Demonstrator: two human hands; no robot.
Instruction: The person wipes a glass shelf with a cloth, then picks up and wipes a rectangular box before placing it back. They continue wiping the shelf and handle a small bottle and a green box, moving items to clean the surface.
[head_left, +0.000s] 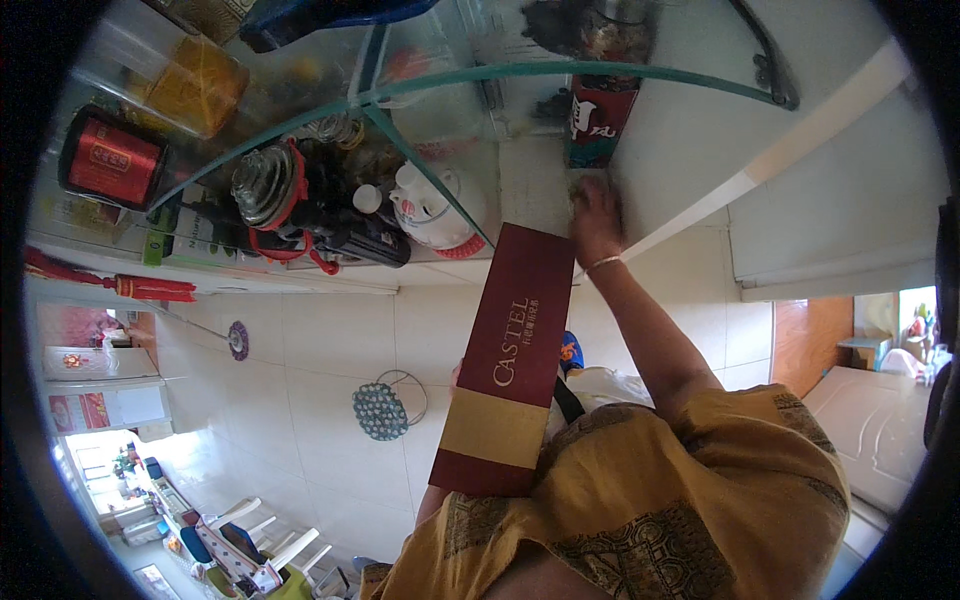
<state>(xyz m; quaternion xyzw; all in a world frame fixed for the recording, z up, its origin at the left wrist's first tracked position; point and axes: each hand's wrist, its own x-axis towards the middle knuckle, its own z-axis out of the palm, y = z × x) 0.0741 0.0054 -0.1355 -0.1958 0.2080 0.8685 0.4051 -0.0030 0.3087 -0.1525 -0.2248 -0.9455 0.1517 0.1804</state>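
Note:
My left hand (456, 373) shows only a little at the left edge of a long dark red gift box (517, 315), which bears a gold band and gold lettering. The box is held tilted in front of my body, its far end near the shelf edge. My right hand (598, 217), with a bracelet at its wrist, reaches onto the lower cabinet shelf (532, 187). Its fingers point towards a red and green carton (596, 127) standing by the side wall. The fingers are blurred, and whether they hold anything cannot be told.
A glass shelf edge (525, 69) crosses above the lower shelf. Left of my right hand stand a white teapot (439, 210), a dark bottle (375, 244), a glass jar with a red clamp (270, 187) and a red tin (112, 157). A round patterned stool (380, 411) stands on the tiled floor.

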